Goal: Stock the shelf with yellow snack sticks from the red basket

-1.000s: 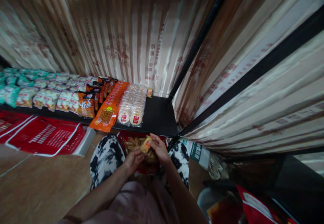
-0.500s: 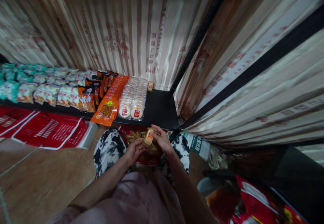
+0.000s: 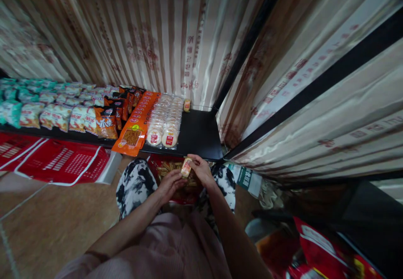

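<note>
A small yellow-gold snack packet (image 3: 186,168) with a red and white print is held above the bag between my knees. My right hand (image 3: 201,170) grips it from the right, with the thumb across its front. My left hand (image 3: 170,185) has its fingers closed at the packet's lower left edge. Below both hands, an opened red bag (image 3: 152,160) full of similar gold-wrapped packets (image 3: 164,169) rests between my legs. One matching small packet (image 3: 187,105) stands alone at the back of the black shelf (image 3: 201,134).
Left of the lone packet, the shelf bears clear-wrapped round crackers (image 3: 170,137), orange flat packs (image 3: 132,138), orange-black bags (image 3: 106,121) and white and teal bags (image 3: 11,111). Red carrier bags (image 3: 63,161) hang below. Black posts (image 3: 241,67) and pleated curtains (image 3: 163,35) enclose the shelf.
The held packet has shifted slightly up and tilted, its printed face now catching more light. My hands have moved only a little; the view has shifted slightly.
</note>
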Demonstrator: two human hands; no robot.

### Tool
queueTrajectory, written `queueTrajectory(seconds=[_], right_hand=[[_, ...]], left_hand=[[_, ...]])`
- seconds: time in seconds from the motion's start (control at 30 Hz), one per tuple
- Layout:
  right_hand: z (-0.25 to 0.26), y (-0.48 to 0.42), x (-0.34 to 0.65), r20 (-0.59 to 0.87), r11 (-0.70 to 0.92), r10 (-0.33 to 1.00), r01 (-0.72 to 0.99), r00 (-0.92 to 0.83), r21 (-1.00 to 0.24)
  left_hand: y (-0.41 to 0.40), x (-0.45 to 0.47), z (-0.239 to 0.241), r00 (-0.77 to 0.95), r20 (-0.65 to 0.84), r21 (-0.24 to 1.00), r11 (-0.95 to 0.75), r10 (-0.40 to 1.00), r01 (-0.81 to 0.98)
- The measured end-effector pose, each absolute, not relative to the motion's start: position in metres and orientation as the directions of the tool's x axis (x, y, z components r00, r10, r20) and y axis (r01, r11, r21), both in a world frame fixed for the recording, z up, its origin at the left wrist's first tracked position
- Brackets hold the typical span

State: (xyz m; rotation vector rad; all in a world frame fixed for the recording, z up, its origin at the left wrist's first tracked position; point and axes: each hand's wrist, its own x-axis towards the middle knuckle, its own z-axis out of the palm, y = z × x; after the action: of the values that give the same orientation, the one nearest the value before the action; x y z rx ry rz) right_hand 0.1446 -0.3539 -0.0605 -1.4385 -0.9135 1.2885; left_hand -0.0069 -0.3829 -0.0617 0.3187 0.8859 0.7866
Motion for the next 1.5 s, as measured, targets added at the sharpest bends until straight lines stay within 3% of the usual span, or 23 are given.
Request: queueTrajectory(seconds=[0.67,1.03,1.23,1.5], right_hand=[[-0.066,-0.355,0.150,-0.226,-0.229,0.937,-0.019,0.267,-0.973],[-0.069,-0.362,0.160,-0.008,-0.070,0.979,0.300,0.205,-0.951],[-0.060,-0.366,0.159,-0.010,-0.066,0.990,0.402,0.139,-0.913],[-0.036,-0.365,0.165,0.133,0.060,0.990,0.703,0.049,-0.708]], left_hand=[[-0.364,-0.004,-0.056,0.294,-0.578,0.611,0.643,0.761,-0.463],[-0.340,0.001,-0.043,0.212,-0.529,0.701,0.564,0.822,-0.436],[-0.327,0.010,-0.032,0.145,-0.480,0.808,0.501,0.865,-0.311],[-0.301,0.026,-0.027,0.182,-0.373,0.890,0.407,0.910,-0.207]])
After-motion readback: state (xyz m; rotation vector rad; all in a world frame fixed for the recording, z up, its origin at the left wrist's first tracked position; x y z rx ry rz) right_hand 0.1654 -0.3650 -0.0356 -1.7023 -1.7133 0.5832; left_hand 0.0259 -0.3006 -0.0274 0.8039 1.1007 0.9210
